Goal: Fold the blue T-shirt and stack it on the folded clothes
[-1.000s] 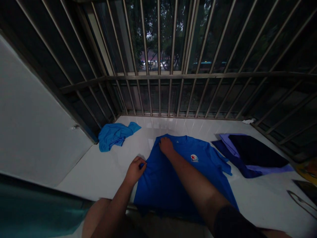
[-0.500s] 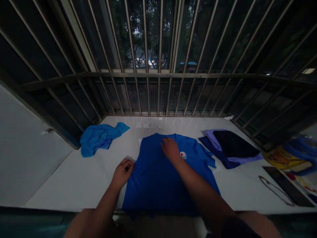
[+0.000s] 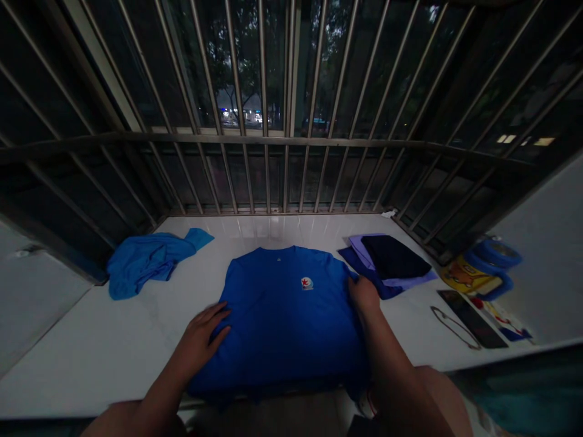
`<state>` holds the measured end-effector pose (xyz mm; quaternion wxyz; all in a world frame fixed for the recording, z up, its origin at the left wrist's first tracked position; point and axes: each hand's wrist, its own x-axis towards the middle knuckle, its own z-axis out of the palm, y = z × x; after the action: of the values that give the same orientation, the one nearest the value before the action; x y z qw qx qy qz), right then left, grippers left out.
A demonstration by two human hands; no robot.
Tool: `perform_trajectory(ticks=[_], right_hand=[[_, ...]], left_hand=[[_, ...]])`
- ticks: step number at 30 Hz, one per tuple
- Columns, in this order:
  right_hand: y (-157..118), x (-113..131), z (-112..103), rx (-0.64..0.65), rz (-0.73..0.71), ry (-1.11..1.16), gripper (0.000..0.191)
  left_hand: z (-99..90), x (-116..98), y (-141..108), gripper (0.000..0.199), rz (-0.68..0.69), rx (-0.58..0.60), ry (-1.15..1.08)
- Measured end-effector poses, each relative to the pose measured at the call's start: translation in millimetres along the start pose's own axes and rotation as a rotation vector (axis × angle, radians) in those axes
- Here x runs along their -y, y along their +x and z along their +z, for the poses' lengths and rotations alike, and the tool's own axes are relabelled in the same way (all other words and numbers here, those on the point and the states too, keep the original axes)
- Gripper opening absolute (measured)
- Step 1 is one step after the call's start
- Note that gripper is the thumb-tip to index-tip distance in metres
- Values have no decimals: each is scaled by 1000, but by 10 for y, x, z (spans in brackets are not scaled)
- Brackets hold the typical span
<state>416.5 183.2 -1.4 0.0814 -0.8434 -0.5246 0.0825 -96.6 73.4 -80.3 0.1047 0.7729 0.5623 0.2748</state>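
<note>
A blue T-shirt (image 3: 282,328) lies spread out in front of me, its neckline toward the window and its hem at the near table edge. A small round badge (image 3: 306,283) with a red star shows on its chest. My left hand (image 3: 204,334) rests at the shirt's left side, fingers stretched and apart on the cloth. At the right side, my right hand (image 3: 365,295) has its fingers closed on the sleeve edge; the fingertips are partly hidden. No sleeve sticks out on the left side.
A crumpled light-blue garment (image 3: 146,261) lies left. Folded dark and lilac clothes (image 3: 394,258) sit to the right. Beyond them are a yellow-and-blue container (image 3: 473,270), a dark flat tablet-like thing (image 3: 473,318) and a thin cord loop (image 3: 455,328). Metal bars (image 3: 273,141) close off the back.
My right hand has moved from the shirt's chest to its right sleeve, which no longer sticks out. My left hand has gone from a pinch on the left edge to spread fingers. The view has turned right.
</note>
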Motion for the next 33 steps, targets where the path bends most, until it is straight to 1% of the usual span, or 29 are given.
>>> perform_trajectory(ticks=[2,3,4,5,6,7,8,9,10,11,12,14,16,19,21,22,24,26,28,31,33], right_hand=[[-23,66,-50,-26,-33,29,41],[-65,111,-77,-53,-64,46,44],[-124,166,-103,-86,-121,62,45],[-197,228,-125,-118,-207,73,45],[-281,294,-144,-135,-320,74,43],[-371,358,-159,-124,-457,64,40],[-464,414,-167,-76,-604,44,35],[-556,453,-171,0,-736,19,30],[-643,471,-168,88,-833,-2,27],[-720,464,-161,165,-896,-11,28],[-784,432,-150,215,-927,-7,32],[-859,306,-120,231,-901,18,39],[-856,140,-90,200,-811,29,41],[-732,-80,-60,167,-650,26,44],[-617,-172,-46,181,-596,61,43],[-563,-205,-40,201,-587,85,39],[-473,-257,-22,244,-587,124,25],[-417,-307,3,246,-557,128,18],[-394,-363,34,201,-476,108,19],[-412,-430,80,138,-352,71,27],[-451,-434,104,96,-328,79,32]], left_hand=[[-34,7,-66,40,-27,2,-19],[-43,-27,-63,41,-46,-6,-32],[-43,-92,-25,41,-69,-26,-52],[-29,-190,51,41,-95,-50,-83],[2,-317,166,41,-124,-66,-131],[49,-466,318,41,-154,-73,-196],[115,-629,501,41,-186,-57,-277],[198,-795,706,43,-219,-14,-363],[296,-956,923,45,-236,40,-428],[407,-1103,1141,45,-237,94,-448],[525,-1230,1354,43,-236,146,-430],[768,-1418,1741,39,-251,210,-372],[993,-1521,2068,36,-274,232,-320],[1258,-1583,2467,38,-286,236,-258],[1382,-1605,2689,41,-271,244,-231],[1430,-1614,2788,42,-259,252,-225],[1508,-1633,2962,42,-235,276,-225],[1573,-1653,3104,41,-213,300,-238],[1637,-1679,3216,38,-196,309,-258],[1746,-1738,3334,35,-175,296,-290],[1820,-1786,3382,35,-157,286,-302]])
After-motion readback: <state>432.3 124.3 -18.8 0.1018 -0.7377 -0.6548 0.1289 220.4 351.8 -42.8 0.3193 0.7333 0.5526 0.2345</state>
